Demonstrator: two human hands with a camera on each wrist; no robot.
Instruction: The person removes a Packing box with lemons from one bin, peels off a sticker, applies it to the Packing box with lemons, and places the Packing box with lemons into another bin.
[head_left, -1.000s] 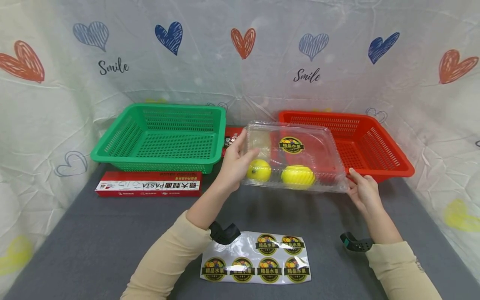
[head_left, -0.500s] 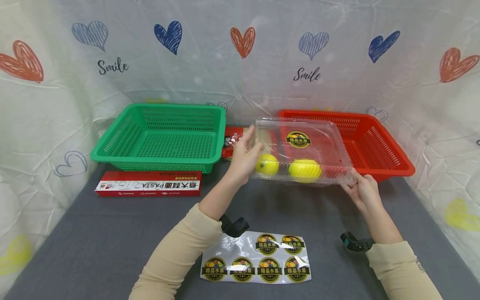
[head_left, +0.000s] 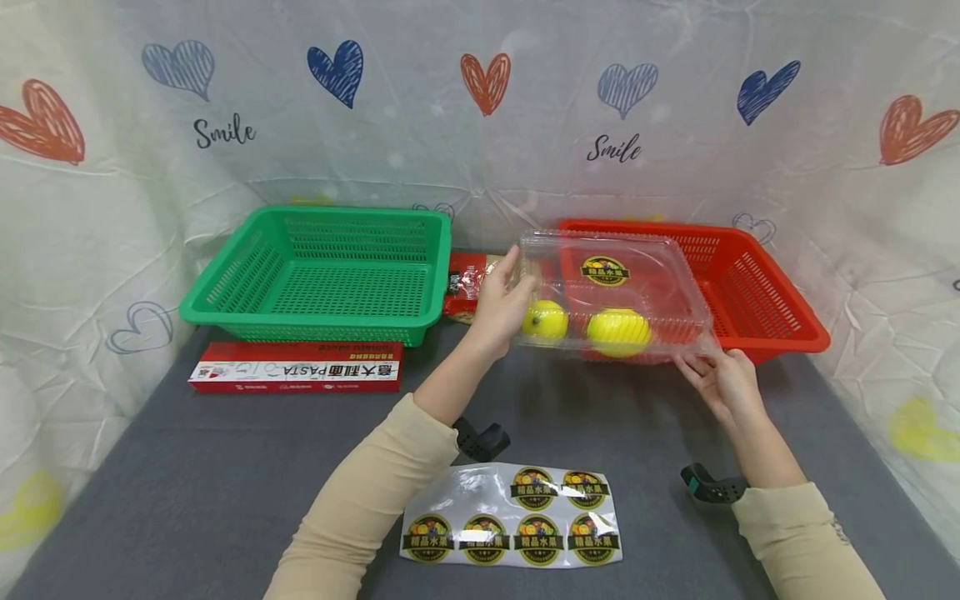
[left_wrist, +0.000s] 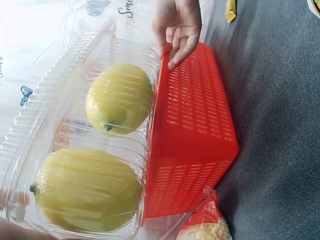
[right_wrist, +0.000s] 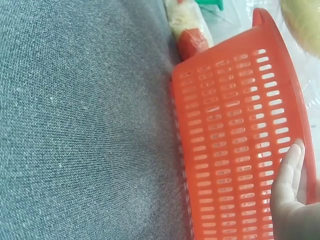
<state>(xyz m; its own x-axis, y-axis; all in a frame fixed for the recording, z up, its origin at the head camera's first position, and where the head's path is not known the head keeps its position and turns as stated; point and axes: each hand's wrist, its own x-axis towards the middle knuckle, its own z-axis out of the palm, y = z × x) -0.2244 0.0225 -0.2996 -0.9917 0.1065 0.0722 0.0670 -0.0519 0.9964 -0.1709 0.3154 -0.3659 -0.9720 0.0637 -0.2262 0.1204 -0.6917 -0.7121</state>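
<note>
My left hand (head_left: 504, 310) grips the left side of a clear plastic clamshell box (head_left: 652, 283). A round black-and-gold fruit sticker (head_left: 605, 270) is on its lid. Inside, along the near side, lie two yellow lemon-like fruits, a smaller-looking one (head_left: 545, 320) and a bigger-looking one (head_left: 618, 332). The box is tilted and held over the left part of the red basket (head_left: 738, 287). At the basket's front rim my right hand (head_left: 723, 379) pinches the edge; the right wrist view shows its fingers (right_wrist: 289, 172) against the slotted outer wall.
A green basket (head_left: 315, 329) stands at the back left, with a red pasta box (head_left: 296, 368) in front. Between the baskets lies a red-and-clear food packet (head_left: 467, 283). A sheet of round stickers (head_left: 513, 517) lies near the front. A printed sheet hangs behind.
My left hand has carried the clear box to the right and slightly back, further over the red basket. My right hand has stayed at the basket's rim.
</note>
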